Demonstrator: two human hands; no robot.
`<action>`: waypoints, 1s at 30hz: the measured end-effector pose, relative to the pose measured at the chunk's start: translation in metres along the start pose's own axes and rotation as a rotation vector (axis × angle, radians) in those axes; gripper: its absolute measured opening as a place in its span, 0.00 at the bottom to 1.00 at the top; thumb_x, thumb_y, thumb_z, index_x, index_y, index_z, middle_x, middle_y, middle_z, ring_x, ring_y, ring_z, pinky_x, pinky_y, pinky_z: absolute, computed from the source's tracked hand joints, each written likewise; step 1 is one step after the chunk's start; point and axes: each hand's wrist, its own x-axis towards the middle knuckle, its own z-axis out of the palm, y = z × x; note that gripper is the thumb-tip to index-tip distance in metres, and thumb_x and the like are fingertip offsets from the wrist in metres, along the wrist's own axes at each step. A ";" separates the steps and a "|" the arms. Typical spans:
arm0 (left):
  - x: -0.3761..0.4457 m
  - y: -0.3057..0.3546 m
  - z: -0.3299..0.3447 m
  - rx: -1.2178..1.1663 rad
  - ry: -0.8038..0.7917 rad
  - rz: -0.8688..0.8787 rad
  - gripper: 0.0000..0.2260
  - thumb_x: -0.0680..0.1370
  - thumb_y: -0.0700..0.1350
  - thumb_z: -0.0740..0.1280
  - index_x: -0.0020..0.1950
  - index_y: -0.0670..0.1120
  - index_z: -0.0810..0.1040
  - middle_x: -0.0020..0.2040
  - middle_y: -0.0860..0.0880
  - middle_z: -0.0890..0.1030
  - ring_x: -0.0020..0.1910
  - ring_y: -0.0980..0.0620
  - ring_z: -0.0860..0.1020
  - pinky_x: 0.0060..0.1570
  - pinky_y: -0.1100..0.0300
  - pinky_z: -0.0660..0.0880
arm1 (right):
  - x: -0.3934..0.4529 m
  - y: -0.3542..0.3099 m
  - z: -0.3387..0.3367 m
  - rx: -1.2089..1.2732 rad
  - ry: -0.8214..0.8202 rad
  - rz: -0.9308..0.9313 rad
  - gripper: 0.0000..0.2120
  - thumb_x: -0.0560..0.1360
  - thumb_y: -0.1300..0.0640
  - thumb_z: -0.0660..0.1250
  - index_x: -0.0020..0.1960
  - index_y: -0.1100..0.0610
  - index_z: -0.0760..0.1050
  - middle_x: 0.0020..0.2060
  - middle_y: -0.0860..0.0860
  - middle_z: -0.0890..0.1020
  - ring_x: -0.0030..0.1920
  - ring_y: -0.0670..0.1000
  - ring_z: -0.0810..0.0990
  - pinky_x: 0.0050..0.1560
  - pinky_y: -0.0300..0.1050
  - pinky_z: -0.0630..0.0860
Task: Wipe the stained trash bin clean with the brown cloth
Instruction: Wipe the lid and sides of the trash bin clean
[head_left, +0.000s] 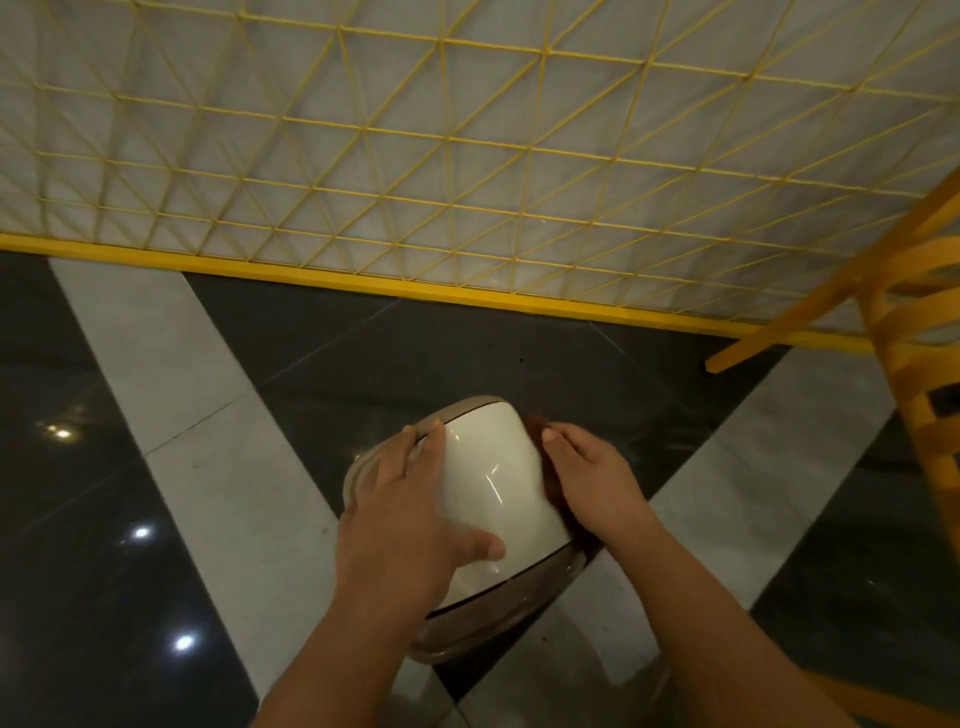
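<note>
A: What's the setting?

B: A glossy floor of dark and pale grey tiles, with a yellow wire grid fence running across the back.

A: And the hands?

B: The left hand lies spread on the trash bin, fingers reaching to its rim and thumb across the cream side. The right hand presses the brown cloth against the bin's right side, fingers curled onto it.

A: Where is the bin?

B: On the floor between the two hands, tipped over at an angle, with a tan band at each end.

A: Anything nearby?

B: A yellow wooden chair stands at the right edge, apart from the bin.
</note>
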 end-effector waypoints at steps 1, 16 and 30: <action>0.000 -0.001 0.001 -0.008 0.005 0.003 0.56 0.57 0.69 0.74 0.74 0.61 0.42 0.75 0.58 0.50 0.75 0.48 0.52 0.67 0.43 0.64 | 0.010 -0.010 0.000 -0.031 -0.024 -0.006 0.14 0.80 0.44 0.54 0.60 0.43 0.74 0.47 0.40 0.76 0.47 0.41 0.73 0.49 0.41 0.68; -0.004 0.003 0.005 -0.002 0.078 0.007 0.53 0.57 0.71 0.71 0.72 0.62 0.43 0.75 0.55 0.55 0.73 0.47 0.58 0.66 0.42 0.67 | -0.027 0.032 -0.011 0.028 0.060 0.061 0.12 0.79 0.40 0.52 0.44 0.38 0.72 0.43 0.38 0.76 0.44 0.42 0.75 0.46 0.41 0.69; -0.001 0.004 0.010 0.015 0.169 0.018 0.52 0.56 0.73 0.70 0.72 0.60 0.45 0.73 0.53 0.60 0.72 0.48 0.62 0.68 0.45 0.64 | -0.030 -0.018 0.028 -0.354 0.263 -0.366 0.17 0.79 0.46 0.55 0.65 0.45 0.72 0.59 0.45 0.78 0.57 0.43 0.73 0.63 0.47 0.72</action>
